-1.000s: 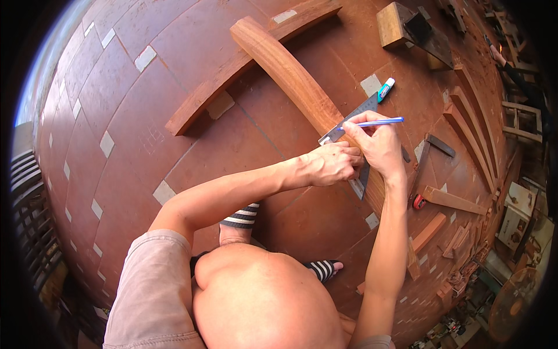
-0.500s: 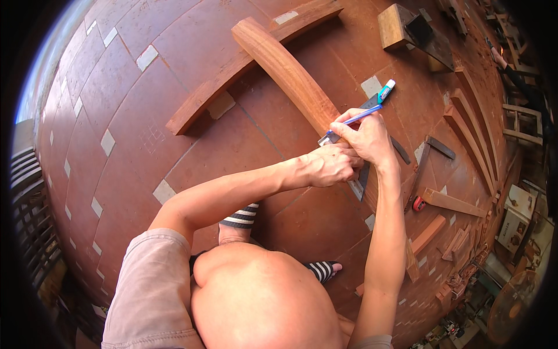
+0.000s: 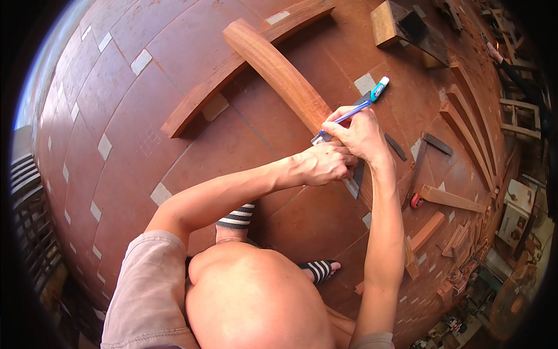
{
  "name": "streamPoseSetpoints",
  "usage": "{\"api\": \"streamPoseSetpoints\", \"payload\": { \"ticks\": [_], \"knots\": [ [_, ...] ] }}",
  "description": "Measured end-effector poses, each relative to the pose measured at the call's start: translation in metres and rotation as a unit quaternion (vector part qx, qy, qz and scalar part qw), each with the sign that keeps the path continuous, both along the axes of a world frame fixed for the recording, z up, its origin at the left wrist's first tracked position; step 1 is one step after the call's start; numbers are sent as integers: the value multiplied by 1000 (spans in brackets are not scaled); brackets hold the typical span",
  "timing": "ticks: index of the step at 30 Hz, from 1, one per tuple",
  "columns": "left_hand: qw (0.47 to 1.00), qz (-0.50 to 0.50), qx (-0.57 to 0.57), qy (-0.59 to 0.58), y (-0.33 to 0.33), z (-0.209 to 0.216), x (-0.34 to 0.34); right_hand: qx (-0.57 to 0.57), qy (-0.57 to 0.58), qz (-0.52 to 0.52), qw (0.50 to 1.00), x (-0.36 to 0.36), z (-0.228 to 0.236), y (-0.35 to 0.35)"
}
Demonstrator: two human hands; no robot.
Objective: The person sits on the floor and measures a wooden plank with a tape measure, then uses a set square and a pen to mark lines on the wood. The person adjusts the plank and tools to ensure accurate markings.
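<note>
A curved reddish-brown wooden piece (image 3: pixel 279 72) slants toward me, its far part resting across a second curved beam (image 3: pixel 200 102). At its near end my left hand (image 3: pixel 323 164) is curled closed over a metal square (image 3: pixel 353 187), pressing it at the wood; the fingertips are partly hidden by my other hand. My right hand (image 3: pixel 365 135) pinches a blue pen (image 3: pixel 353 111), the tip down by the square's silvery edge at the wood's end. Just beyond lies a teal correction pen with a white cap (image 3: pixel 379 88).
A dark-armed square (image 3: pixel 437 144) and a red tape measure (image 3: pixel 417 200) lie right of my right forearm. Several curved wooden strips (image 3: pixel 469 136) and offcuts (image 3: pixel 427 231) spread farther right. A wooden block with dark metal (image 3: pixel 386 26) stands far right. My sandalled feet are near.
The whole view has shifted slightly, so things sit a little farther left. Both hands keep their places at the wood's end, and the pen has moved only a touch.
</note>
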State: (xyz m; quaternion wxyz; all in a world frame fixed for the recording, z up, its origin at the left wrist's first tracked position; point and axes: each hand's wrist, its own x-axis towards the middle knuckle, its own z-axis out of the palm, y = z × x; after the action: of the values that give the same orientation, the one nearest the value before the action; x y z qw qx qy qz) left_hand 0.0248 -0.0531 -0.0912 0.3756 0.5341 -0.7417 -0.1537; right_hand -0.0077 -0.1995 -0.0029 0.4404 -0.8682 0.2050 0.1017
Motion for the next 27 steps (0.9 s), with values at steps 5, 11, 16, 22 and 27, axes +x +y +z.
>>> {"api": "streamPoseSetpoints", "payload": {
  "ticks": [5, 11, 16, 22, 27],
  "knots": [
    [1000, -14, 12, -13, 0, 2, 2, -72, -48, 27, 996, 5, 4, -8],
    [999, -11, 18, -31, 1, 8, 5, -167, -56, 26, 984, 17, 12, -22],
    [998, 10, -18, -52, 0, 4, -1, -133, -77, -74, 985, 2, 20, -19],
    [996, 14, -21, -84, -11, 8, -48, -88, -111, -134, 981, -39, 32, -15],
    [998, 0, -25, -65, -12, 7, -50, -77, -127, -153, 977, -63, 35, -17]
  ]
}}
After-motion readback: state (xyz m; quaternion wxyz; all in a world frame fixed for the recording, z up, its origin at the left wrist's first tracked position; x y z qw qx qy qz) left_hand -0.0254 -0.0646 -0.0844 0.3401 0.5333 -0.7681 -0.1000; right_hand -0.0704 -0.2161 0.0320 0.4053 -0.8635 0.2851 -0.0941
